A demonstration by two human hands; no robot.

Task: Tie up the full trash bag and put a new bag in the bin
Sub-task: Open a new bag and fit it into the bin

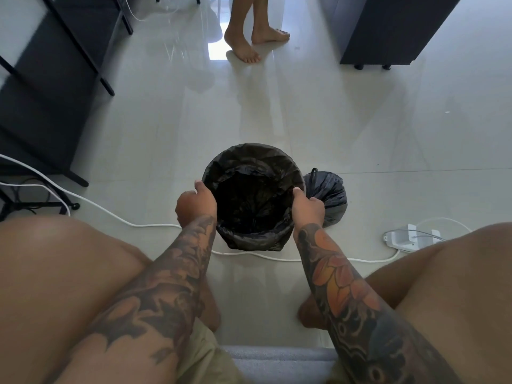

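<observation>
Head view: left hand [195, 205] and right hand [307, 206] flank the lined bin [250, 159].

I am seeing a white cable [155, 225] lying across the tiled floor [360, 134], a power adapter [410, 237] at its right edge, and a second person's bare feet [255, 42] standing at the far edge.

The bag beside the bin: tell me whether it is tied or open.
Tied. The full bag on the floor right of the bin is gathered shut at its top, knotted ends sticking up.
</observation>
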